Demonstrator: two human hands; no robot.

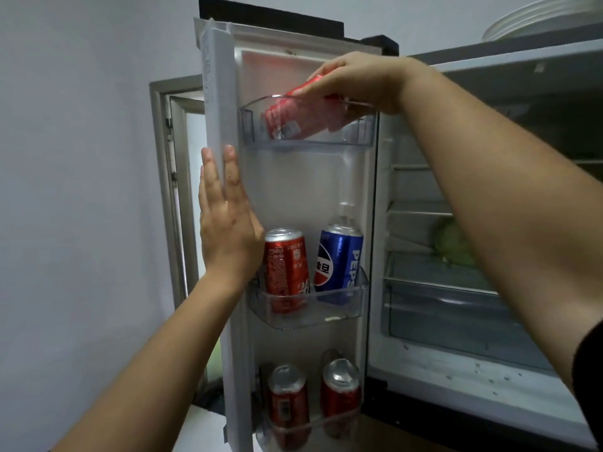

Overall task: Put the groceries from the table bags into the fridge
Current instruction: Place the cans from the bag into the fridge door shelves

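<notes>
- Head view: right hand wrapped round a red can, fingers curled over its top end; can is tilted, lower end already inside the top bin of the open door
- Left hand flat, fingers straight and spread a little, pressed on the door's inner edge, holding nothing
- Mid bin: second red can and Pepsi can, upright, side by side
- Bottom bin: two more cans, upright
- Fridge body open on the right, something green on a shelf, blurred, can't tell what
- Bags and counter not in view
- Judged step: seating the can in the top bin, not yet let go
- Risk: can is well off upright; released like this it likely drops on its side and rolls or rattles in the bin
- Risk: right-hand fingers sit between can and bin front; pulling out could drag the can over the rim and it falls onto the cans below
- Risk: if the left hand slips, the push from the can may swing the door away and the placement misses
</notes>
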